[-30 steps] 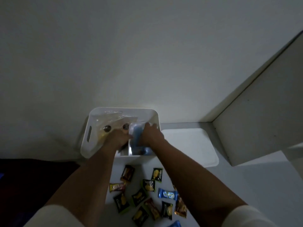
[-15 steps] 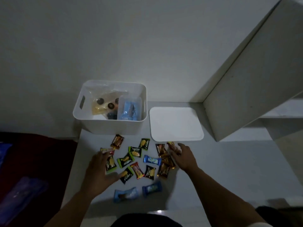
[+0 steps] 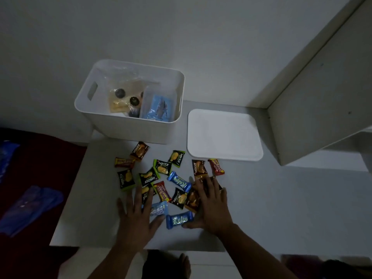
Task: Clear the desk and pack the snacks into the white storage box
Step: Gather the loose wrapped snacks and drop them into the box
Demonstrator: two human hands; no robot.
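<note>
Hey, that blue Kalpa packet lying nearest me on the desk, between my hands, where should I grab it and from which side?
Probably pinch the blue Kalpa packet across its flat middle, coming straight down from above. It lies flat on the desk, long axis running left to right, with crimped ends. The right hand already touches its right end, and the left hand lies flat beside it, so the right hand is closest.

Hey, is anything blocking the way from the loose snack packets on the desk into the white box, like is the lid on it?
Nothing visible blocks it. The white storage box is open at the top; its lid lies flat on the desk beside it. Both hands, left hand and right hand, already rest on the snack packets.
</note>
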